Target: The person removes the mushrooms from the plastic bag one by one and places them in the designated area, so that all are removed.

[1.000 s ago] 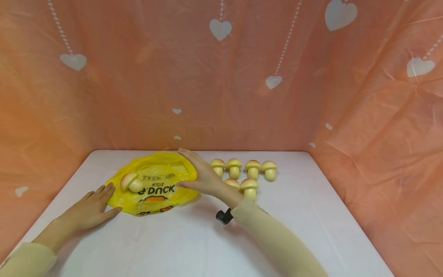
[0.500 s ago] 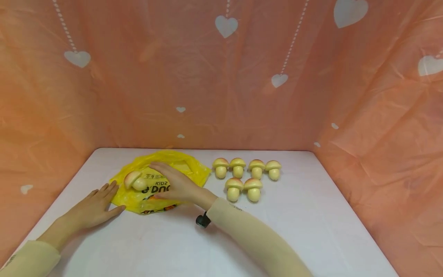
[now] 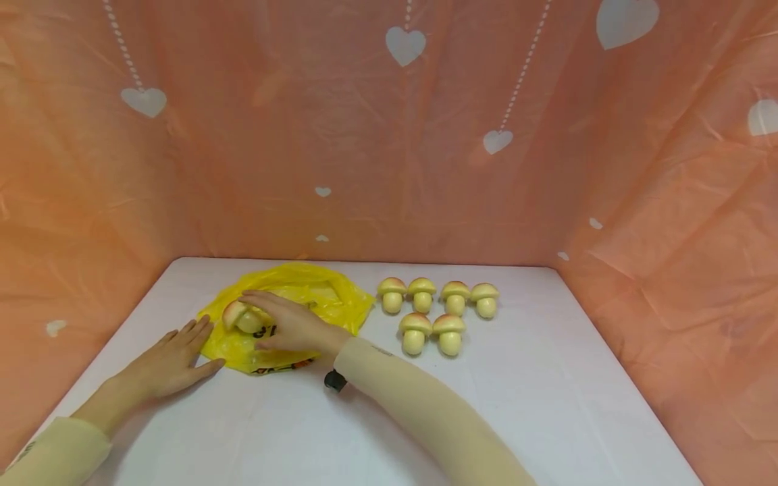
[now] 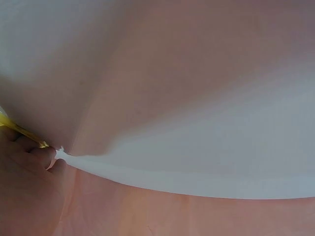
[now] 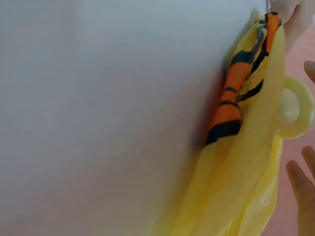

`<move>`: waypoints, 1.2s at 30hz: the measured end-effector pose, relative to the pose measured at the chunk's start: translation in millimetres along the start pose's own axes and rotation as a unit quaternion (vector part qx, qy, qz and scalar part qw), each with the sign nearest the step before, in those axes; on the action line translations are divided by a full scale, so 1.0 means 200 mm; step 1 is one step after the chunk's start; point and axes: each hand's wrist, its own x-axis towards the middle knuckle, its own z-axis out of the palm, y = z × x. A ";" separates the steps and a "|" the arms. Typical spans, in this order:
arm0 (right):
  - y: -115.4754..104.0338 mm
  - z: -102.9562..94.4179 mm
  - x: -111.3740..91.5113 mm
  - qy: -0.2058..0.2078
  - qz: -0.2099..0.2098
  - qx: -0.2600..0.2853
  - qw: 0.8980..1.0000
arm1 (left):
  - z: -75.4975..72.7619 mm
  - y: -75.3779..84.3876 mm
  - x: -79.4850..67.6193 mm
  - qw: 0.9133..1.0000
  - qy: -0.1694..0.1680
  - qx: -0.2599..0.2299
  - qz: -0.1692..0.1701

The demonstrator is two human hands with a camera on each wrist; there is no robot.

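A yellow plastic bag [image 3: 349, 297] with black lettering lies on the white table. On its left part sits a toy mushroom [image 3: 248, 322], tilted, its reddish cap toward the left. My left hand [image 3: 170, 364] rests flat with its fingertips at the bag's left edge; the left wrist view shows the fingers beside a strip of the bag [image 4: 19, 129]. Over the bag, my right hand [image 3: 292, 327] is spread toward the mushroom, fingertips close to its cap. In the right wrist view, the mushroom's pale underside [image 5: 306, 108] shows between the parted fingers [image 5: 300, 187].
Several more mushrooms stand right of the bag: a back row [image 3: 422, 297] and two in front, one of them [image 3: 415, 335] nearer the bag. Orange cloth [image 3: 365, 169] with white hearts hangs behind and beside the table [image 3: 516, 418].
My right hand has moved left from the bag's right edge across to the mushroom. The bag's right side has spread outward. The left hand stays at the bag's edge.
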 end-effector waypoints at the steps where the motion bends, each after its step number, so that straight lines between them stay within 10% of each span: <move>1: 0.00 0.00 0.01 -0.003 0.006 -0.003 1.000 | 0.00 0.00 0.00 1.000 -0.002 -0.003 -0.001; 20: -0.01 0.07 0.20 -0.039 0.048 -0.077 0.995 | 0.00 0.01 0.00 1.000 0.005 0.001 -0.002; 36: 0.03 0.11 0.21 -0.014 0.036 -0.021 0.999 | 0.00 0.01 -0.01 1.000 0.004 0.006 -0.004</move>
